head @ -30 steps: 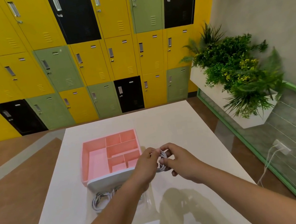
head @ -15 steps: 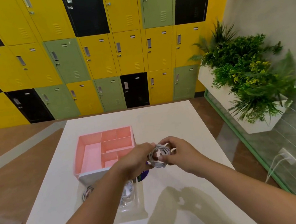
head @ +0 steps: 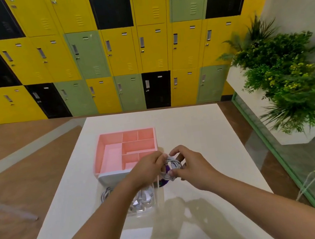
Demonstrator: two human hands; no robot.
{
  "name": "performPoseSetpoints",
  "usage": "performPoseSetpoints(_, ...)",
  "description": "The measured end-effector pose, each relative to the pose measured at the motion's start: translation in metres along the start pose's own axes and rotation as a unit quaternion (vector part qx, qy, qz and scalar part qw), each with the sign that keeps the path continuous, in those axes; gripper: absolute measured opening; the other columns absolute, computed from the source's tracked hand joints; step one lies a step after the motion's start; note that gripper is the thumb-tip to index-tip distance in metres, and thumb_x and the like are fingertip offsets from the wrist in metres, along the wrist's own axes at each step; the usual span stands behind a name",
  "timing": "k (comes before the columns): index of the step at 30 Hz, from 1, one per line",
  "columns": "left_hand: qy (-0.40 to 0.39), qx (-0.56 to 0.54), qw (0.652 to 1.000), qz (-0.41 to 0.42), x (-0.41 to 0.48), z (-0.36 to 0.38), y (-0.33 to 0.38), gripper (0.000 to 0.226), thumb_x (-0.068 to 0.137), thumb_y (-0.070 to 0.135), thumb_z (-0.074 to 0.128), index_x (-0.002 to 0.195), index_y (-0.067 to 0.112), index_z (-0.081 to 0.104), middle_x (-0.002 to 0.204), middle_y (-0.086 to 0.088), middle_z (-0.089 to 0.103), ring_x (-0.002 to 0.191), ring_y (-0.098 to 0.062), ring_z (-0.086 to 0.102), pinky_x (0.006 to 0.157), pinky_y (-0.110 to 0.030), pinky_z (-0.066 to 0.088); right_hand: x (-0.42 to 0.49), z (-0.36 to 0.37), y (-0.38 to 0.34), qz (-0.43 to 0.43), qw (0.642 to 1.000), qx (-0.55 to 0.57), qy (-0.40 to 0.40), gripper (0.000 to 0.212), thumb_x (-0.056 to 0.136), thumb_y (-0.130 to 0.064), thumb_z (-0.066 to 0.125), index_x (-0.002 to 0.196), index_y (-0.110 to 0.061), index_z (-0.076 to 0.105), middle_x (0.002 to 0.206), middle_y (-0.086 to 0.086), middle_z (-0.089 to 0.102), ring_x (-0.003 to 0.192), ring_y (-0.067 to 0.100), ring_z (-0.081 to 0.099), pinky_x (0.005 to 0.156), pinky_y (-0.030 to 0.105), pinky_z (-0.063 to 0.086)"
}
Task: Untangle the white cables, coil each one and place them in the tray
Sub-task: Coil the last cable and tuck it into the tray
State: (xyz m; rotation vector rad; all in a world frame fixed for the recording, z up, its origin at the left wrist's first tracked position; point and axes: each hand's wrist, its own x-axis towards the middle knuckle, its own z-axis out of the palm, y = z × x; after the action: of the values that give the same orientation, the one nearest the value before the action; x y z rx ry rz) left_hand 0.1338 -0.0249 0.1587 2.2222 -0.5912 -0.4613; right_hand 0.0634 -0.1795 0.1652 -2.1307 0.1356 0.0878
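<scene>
Looking down from a head-worn camera at a white table point(head: 193, 126), with both forearms reaching out from the near edge. The left hand point(head: 149, 169) and right hand point(head: 192, 167) meet over the middle of the table, holding one small white cable coil point(head: 171, 163) between them, off the surface.

Compared with a second ago, when the hands were pressed together with the bundle squeezed between them, the hands now sit slightly apart and the coil shows as a tidy ring of several turns. This suggests the winding of this cable is about finished and it is nearly ready to set down.

The left hand's fingers curl around the coil's left side. The right hand pinches its right side, fingertips at the far edge and thumb at the near edge.

The coil is a slightly stretched oval. Its long axis runs roughly near to far, and its open centre faces up towards the camera. Whether a loose end hangs from it cannot be made out.

Just left of the hands and a little farther away sits a pink tray point(head: 104, 144) with several compartments, none holding a cable. Nearer, partly under the left forearm, a clear tray point(head: 142, 211) holds other white cables point(head: 143, 198). A purple object point(head: 164, 182) lies on the table directly beneath the coil.
</scene>
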Motion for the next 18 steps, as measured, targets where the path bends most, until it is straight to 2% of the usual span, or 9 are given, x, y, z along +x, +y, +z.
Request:
performPoseSetpoints(4,-0.068,-0.088,0.991,-0.076,-0.011,-0.028,-0.036,0.031,0.099,0.034,0.049,0.078,0.015,0.061,0.073,0.001,0.059,0.065,-0.014,0.056,0.065,-0.027,0.048,0.013,0.043,0.009,0.023,0.998,0.049,0.011,0.024,0.083,-0.008,0.069,0.099,-0.022,0.059,0.093,0.004,0.062,0.072,0.017,0.059,0.071,0.032,0.056)
performPoseSetpoints(6,-0.072,-0.092,0.986,-0.117,-0.018,-0.038,-0.060,0.030,0.100,0.035,0.047,0.090,0.013,0.065,0.084,-0.001,0.066,0.075,-0.016,0.064,0.072,-0.028,0.053,0.020,0.064,0.016,0.036,0.998,0.041,0.015,0.024,0.082,-0.005,0.069,0.099,-0.020,0.060,0.091,0.001,0.062,0.074,0.014,0.058,0.074,0.032,0.056)
performPoseSetpoints(7,-0.062,-0.053,0.989,-0.121,-0.020,-0.044,-0.077,0.030,0.100,0.033,0.046,0.097,0.012,0.067,0.093,-0.003,0.068,0.084,-0.019,0.066,0.079,-0.031,0.053,0.024,0.076,0.020,0.041,0.999,0.023,0.015,0.024,0.083,-0.005,0.068,0.099,-0.021,0.060,0.092,-0.002,0.062,0.077,0.014,0.058,0.074,0.029,0.054)
performPoseSetpoints(9,-0.043,0.053,0.993,-0.101,-0.026,-0.050,-0.107,0.025,0.099,0.025,0.048,0.099,0.010,0.069,0.099,-0.004,0.069,0.093,-0.020,0.063,0.083,-0.029,0.047,0.031,0.094,0.028,0.036,0.999,-0.038,0.004,0.026,0.085,-0.004,0.064,0.102,-0.022,0.059,0.096,-0.004,0.064,0.085,0.014,0.061,0.075,0.022,0.050)
performPoseSetpoints(12,-0.043,0.122,0.989,-0.064,-0.033,-0.048,-0.139,0.018,0.090,0.011,0.057,0.101,0.012,0.072,0.106,-0.006,0.070,0.098,-0.019,0.063,0.082,-0.024,0.046,0.040,0.116,0.036,0.020,0.994,-0.110,-0.016,0.028,0.085,0.000,0.061,0.106,-0.019,0.065,0.099,-0.005,0.064,0.089,0.012,0.060,0.076,0.019,0.046)
performPoseSetpoints(15,-0.065,0.194,0.979,-0.005,-0.035,-0.039,-0.160,0.030,0.089,0.015,0.061,0.117,0.019,0.068,0.122,-0.003,0.065,0.110,-0.020,0.059,0.091,-0.027,0.046,0.050,0.136,0.042,-0.017,0.982,-0.183,-0.039,0.035,0.083,0.003,0.059,0.108,-0.020,0.068,0.111,-0.004,0.056,0.099,0.014,0.057,0.087,0.024,0.046)
performPoseSetpoints(18,-0.069,0.218,0.972,0.045,-0.035,-0.034,-0.174,0.030,0.088,0.022,0.064,0.118,0.025,0.068,0.125,0.001,0.062,0.111,-0.018,0.057,0.093,-0.028,0.044,0.056,0.148,0.043,-0.030,0.974,-0.217,-0.048,0.038,0.083,0.002,0.059,0.112,-0.022,0.067,0.110,-0.003,0.051,0.098,0.015,0.055,0.088,0.026,0.045)
